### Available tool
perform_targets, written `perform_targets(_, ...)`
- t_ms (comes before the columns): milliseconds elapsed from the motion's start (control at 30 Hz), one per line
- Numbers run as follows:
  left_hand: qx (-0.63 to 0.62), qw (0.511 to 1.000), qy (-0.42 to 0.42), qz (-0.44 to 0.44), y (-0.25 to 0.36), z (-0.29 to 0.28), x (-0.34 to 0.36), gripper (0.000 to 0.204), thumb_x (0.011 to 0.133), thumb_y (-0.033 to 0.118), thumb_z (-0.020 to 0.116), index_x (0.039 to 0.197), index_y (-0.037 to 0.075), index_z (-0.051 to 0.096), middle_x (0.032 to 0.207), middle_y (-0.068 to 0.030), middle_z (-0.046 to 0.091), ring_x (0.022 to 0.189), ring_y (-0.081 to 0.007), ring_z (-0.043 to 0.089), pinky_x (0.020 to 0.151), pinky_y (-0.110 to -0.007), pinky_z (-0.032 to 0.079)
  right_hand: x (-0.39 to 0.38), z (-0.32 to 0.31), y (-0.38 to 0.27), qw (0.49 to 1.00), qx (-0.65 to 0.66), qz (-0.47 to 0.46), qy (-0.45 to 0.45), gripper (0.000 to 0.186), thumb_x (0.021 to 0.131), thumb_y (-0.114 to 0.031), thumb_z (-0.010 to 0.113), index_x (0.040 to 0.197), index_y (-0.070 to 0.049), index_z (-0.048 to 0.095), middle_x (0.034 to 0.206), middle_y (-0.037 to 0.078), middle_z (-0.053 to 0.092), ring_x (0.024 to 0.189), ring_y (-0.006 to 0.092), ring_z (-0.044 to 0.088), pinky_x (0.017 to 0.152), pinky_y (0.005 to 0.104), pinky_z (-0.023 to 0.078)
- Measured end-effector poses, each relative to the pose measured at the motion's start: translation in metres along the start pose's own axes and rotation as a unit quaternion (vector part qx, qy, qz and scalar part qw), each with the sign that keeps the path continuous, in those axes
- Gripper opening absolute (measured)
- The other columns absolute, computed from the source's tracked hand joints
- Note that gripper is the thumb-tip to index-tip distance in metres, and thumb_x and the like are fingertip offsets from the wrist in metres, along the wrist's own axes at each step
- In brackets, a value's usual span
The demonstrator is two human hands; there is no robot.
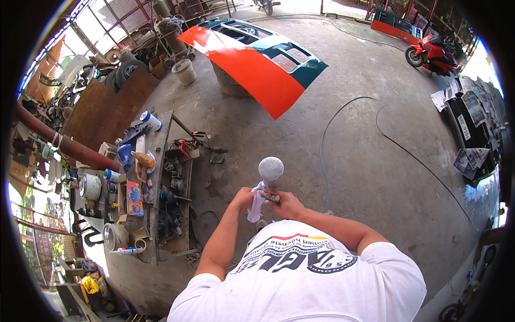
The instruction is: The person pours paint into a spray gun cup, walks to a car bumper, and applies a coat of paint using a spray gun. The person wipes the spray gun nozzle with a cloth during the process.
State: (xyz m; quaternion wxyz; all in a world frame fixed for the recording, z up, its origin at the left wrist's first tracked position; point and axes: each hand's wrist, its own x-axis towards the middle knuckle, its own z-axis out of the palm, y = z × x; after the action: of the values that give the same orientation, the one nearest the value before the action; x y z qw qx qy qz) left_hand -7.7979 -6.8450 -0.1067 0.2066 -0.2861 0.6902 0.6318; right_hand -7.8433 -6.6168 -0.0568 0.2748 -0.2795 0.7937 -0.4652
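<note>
A spray gun (270,185) w/ its cup up top is held at chest height over the concrete floor (375,161), gripped by the right hand (284,204) while a white rag (256,206) is pinched against it by the left hand (244,197), prob so the cup stays upright.

Concrete floor (365,161): grey, stained, dark patches near the hands. A blue hose (323,155) and a black cable (413,155) run across it to the right of the hands and beyond them. A white bucket (184,71) stands far ahead to the left. A red motorcycle (432,53) is parked far ahead to the right.

Counter (161,177): left of the hands, crowded. On it lie a white spray can (151,120), a blue bottle (124,155), an orange tool (144,159), a colourful box (133,198) and assorted dark metal parts (174,188).
</note>
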Motion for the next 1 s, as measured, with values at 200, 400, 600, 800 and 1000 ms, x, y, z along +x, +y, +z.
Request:
perform_targets(200, 0.005, 1.000, -0.004, -0.007, -0.005, -0.002, 0.007, 0.033, 0.093, 0.030, 0.066, 0.097, -0.003, 0.075, 0.087, -0.0096, 0.073, 0.077, -0.0179, 0.068, 0.070, -0.035, 0.053, 0.000, -0.005, -0.006, 1.000, -0.009, 0.022, -0.011, 0.046, 0.092, -0.027, 0.066, 0.138, -0.024, 0.060, 0.111, 0.022, 0.071, 0.105, 0.0422, 0.067, 0.088, 0.0473, 0.054)
perform_targets(400, -0.001, 1.000, 0.006, 0.011, -0.012, -0.001, 0.014, 0.038, 0.092, 0.033, 0.067, 0.092, -0.005, 0.074, 0.081, -0.0089, 0.071, 0.071, -0.0167, 0.066, 0.064, -0.034, 0.051, 0.001, -0.009, -0.007, 1.000, -0.002, 0.018, -0.012, 0.046, 0.092, -0.027, 0.066, 0.137, -0.024, 0.061, 0.112, 0.022, 0.071, 0.105, 0.0418, 0.067, 0.088, 0.0474, 0.054)
perform_targets(600, -0.002, 1.000, 0.001, 0.011, -0.006, 0.001, 0.015, 0.039, 0.092, 0.033, 0.067, 0.092, -0.005, 0.074, 0.081, -0.0094, 0.071, 0.072, -0.0169, 0.066, 0.064, -0.035, 0.052, 0.004, -0.018, -0.012, 0.999, -0.019, 0.043, -0.024, 0.045, 0.093, -0.028, 0.065, 0.137, -0.024, 0.061, 0.112, 0.022, 0.071, 0.106, 0.0421, 0.067, 0.089, 0.0473, 0.054)
perform_targets(800, -0.002, 1.000, -0.006, 0.011, -0.013, 0.000, 0.023, 0.038, 0.092, 0.032, 0.067, 0.092, -0.005, 0.074, 0.082, -0.0094, 0.071, 0.072, -0.0174, 0.066, 0.065, -0.035, 0.051, 0.002, -0.021, -0.011, 0.999, -0.033, 0.021, -0.015, 0.044, 0.094, -0.027, 0.067, 0.137, -0.021, 0.061, 0.106, 0.021, 0.072, 0.099, 0.0373, 0.071, 0.086, 0.0421, 0.054)
perform_targets(1000, 0.018, 1.000, 0.009, 0.020, -0.014, 0.003, 0.029, 0.036, 0.091, 0.030, 0.068, 0.093, -0.005, 0.074, 0.084, -0.0094, 0.072, 0.075, -0.0177, 0.066, 0.067, -0.035, 0.051, 0.002, -0.025, -0.010, 0.999, -0.031, 0.034, -0.012, 0.044, 0.094, -0.027, 0.067, 0.137, -0.021, 0.061, 0.110, 0.021, 0.072, 0.102, 0.0382, 0.070, 0.089, 0.0438, 0.053)
